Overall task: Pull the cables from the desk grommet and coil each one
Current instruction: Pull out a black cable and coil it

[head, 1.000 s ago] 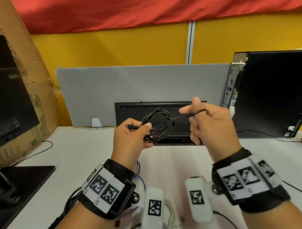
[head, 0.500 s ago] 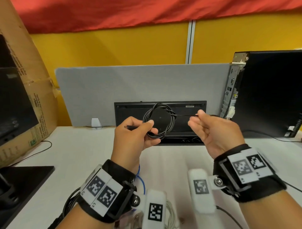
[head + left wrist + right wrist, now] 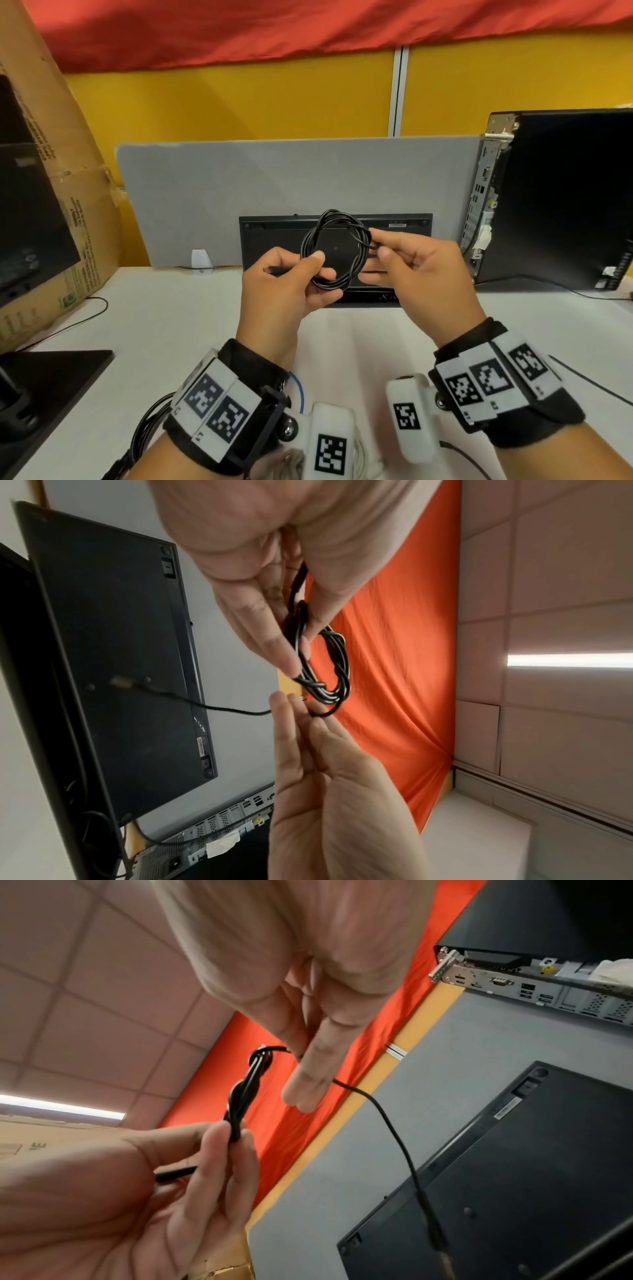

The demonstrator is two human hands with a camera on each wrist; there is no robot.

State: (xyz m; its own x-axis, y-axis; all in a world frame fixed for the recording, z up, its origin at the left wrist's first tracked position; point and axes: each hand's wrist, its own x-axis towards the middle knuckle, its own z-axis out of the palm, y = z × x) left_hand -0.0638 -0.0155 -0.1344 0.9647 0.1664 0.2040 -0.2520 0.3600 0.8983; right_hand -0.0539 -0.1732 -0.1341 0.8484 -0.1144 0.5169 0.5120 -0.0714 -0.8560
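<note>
From the head view we hold a black cable, wound into a small coil, up above the white desk in front of a black keyboard that stands on edge against the grey divider. Our left hand pinches the near-left side of the coil between thumb and fingers, with a short stiff end of the cable poking out to the left. Our right hand pinches the strand at the coil's right side between thumb and forefinger. A cardboard box stands far left, a black computer case far right, and more cables (black, white, one blue) lie at the near edge under our wrists.

In the left wrist view the left hand has its fingers closed on the cable, while the right hand reaches up to the loops with nearly straight fingers; a loose tail runs off toward the keyboard.

In the right wrist view the right hand holds the strand where it leaves the coil, and the cable appears edge-on, clamped at its lower end by the left hand. The tail droops down to a plug hanging in front of the keyboard.
</note>
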